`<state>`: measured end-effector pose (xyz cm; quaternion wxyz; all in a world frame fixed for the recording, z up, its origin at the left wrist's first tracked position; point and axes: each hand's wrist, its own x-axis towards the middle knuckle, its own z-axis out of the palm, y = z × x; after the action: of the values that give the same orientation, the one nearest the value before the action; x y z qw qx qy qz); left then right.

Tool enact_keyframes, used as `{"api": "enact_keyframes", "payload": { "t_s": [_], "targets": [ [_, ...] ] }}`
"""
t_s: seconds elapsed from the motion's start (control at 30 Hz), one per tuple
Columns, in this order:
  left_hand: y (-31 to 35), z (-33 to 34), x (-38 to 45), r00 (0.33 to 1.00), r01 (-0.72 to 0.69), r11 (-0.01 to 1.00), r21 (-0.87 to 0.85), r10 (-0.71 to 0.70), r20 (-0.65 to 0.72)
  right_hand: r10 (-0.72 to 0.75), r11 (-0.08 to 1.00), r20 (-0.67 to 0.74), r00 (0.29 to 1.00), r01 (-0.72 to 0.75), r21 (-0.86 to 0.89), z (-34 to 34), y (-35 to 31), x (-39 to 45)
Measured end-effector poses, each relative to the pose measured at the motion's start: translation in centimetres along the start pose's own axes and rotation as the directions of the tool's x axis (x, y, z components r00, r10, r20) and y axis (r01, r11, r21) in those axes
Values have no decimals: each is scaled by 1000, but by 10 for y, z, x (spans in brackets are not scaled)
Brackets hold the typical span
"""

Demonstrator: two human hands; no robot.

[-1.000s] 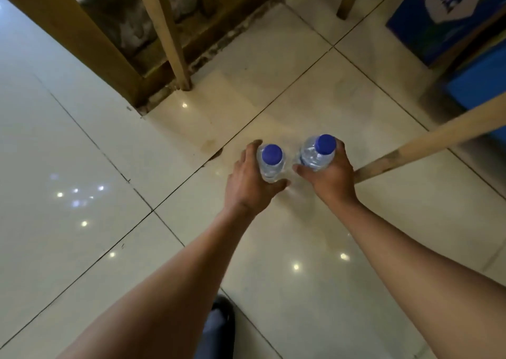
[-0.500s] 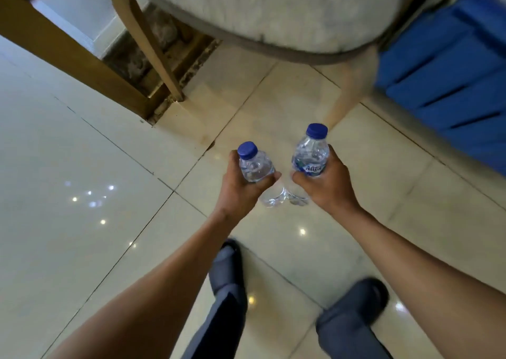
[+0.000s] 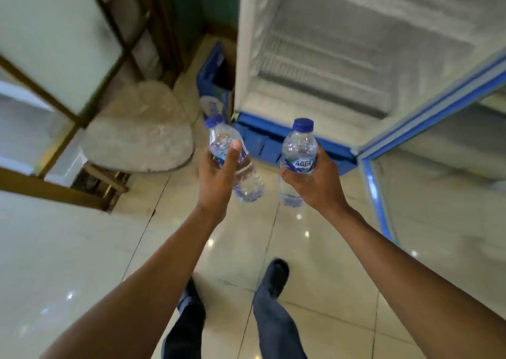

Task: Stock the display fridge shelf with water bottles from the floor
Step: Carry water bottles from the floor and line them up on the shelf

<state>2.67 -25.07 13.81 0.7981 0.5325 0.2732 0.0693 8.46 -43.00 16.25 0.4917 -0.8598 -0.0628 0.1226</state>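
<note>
Both bottles are now lifted off the floor: left hand grips one bottle, right hand grips another, open fridge just ahead for shelving.

Glossy cream floor tiles w/ light glints; fuzzy-seat chair left; wood-framed glass panels behind

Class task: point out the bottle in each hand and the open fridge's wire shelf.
Left-hand bottle [image 3: 219,136], head view, upper body.
Right-hand bottle [image 3: 300,143], head view, shoulder.
Wire shelf [image 3: 323,65], head view, middle bars.
</note>
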Motion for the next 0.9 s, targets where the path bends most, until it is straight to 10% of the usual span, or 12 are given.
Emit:
{"api": "enact_keyframes", "payload": {
  "t_s": [0.37, 0.9],
  "targets": [
    [183, 279, -31, 896, -246, 966, 78, 196, 398, -234, 968, -338, 911, 252, 10, -282, -128, 26],
    [408, 493, 44, 512, -772, 627, 106, 515, 687, -451, 887, -611, 650, 402, -227, -492, -279, 149]
  ]
}}
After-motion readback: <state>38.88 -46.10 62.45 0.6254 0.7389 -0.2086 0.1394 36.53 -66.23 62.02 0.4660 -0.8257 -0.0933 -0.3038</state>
